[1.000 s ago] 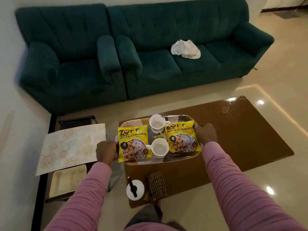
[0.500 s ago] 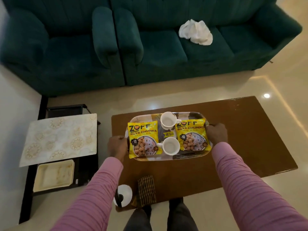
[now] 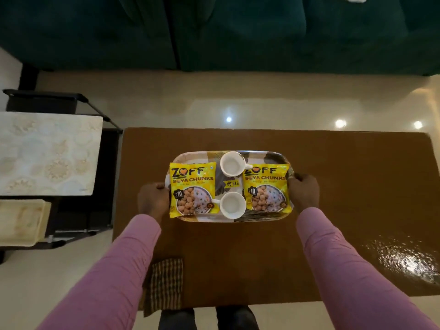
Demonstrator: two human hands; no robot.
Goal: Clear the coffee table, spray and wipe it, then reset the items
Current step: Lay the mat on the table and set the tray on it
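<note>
A tray sits mid-way along a brown coffee table, a hand at each short end. Whether it rests on the table or is lifted just above it cannot be told. The left hand curls round the left rim and the right hand round the right rim, both gripping, knuckles up, arms in pink sleeves reaching forward.

On the tray lie two yellow packets, the left packet and the right packet, each reading "ZOFF SOYA CHUNKS" with a "10" badge. Between them stand a far cup and a near cup, both white. A sticker between the cups reads "79.00", upside down.

A checked cloth hangs over the table's near edge, partly behind the left sleeve. A green sofa beyond is cut off at the top.
</note>
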